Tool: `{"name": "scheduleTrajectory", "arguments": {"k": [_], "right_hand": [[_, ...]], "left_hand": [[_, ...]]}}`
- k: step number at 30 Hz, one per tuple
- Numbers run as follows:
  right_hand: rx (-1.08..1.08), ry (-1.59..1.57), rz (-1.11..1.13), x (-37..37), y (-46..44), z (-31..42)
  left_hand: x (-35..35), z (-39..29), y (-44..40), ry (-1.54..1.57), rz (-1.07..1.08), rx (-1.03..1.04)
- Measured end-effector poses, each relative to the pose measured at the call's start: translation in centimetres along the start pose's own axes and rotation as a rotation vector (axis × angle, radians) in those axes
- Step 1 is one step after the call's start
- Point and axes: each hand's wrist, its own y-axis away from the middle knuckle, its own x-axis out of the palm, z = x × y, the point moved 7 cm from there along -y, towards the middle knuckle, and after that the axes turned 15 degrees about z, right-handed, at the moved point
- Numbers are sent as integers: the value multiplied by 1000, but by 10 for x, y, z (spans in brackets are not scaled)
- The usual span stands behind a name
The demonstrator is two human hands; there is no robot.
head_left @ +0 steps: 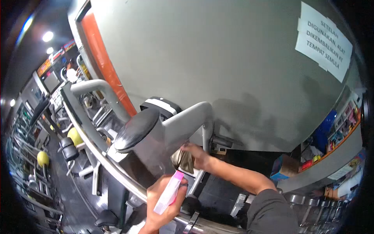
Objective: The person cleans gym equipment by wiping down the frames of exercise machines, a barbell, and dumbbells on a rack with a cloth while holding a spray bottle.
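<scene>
My left hand is closed around a spray bottle, of which the white top and pink nozzle end show; the part below is hidden by my hand. The nozzle end points up and away, close to a crumpled olive-brown cloth. My right hand, reaching in from the right in a dark sleeve, grips that cloth. Both hands are in front of a gym machine with a black oval pad and a thick grey frame tube.
A curved metal rail runs below the machine. Behind is a grey wall with a printed paper sign. Dumbbells are racked at lower right, below a counter with goods. More gym equipment and yellow balls fill the left.
</scene>
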Motion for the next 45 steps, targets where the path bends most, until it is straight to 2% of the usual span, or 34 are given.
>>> {"name": "scheduleTrajectory", "arguments": {"k": [1,4,6,9,11,13,14,15,18,23,26,27,29,31,33,35,36,37,40,43,45], "right_hand": [[50,75,-82,32,16,-3],[-23,150,-4,56,39,-7],[-139,730,-7,84,59,16],[-117,752,-65,101,81,23],[-66,788,-32,104,88,31],[106,800,-26,110,99,37],[177,582,-17,109,109,36],[144,747,-3,111,116,42],[159,700,-158,115,140,56],[-86,845,-299,145,182,83],[-300,806,-357,173,206,94],[-394,789,-363,191,215,97],[-578,806,-408,227,233,99],[-696,708,-364,257,247,92],[-778,752,-371,288,257,80],[-754,776,-271,317,259,54],[-759,766,-272,318,260,38],[-761,759,-274,317,261,19],[-746,519,-272,304,250,-49],[-711,279,-244,283,231,-122],[-735,133,-298,258,214,-165]], "left_hand": [[1,3,0,41,-18,20],[-2,1,0,36,-37,50],[-6,-1,0,26,-51,87],[-7,-3,1,28,-64,126],[-5,0,2,66,-36,231],[-5,-4,1,74,-34,289],[-5,-6,1,147,-49,296],[-6,-9,0,219,-62,301],[-8,-19,0,279,-107,372],[-18,-36,-2,263,-94,547],[-31,-54,5,266,-62,640],[-36,-54,9,389,-33,591],[-50,-63,26,421,-42,608],[-62,-66,46,428,-7,607],[-78,-61,69,432,17,603],[-83,-61,96,129,149,643],[-82,-46,106,246,173,538],[-81,-38,118,212,180,471],[-69,18,153,364,205,234],[-61,67,189,387,198,75],[-60,94,209,340,196,65]]}}
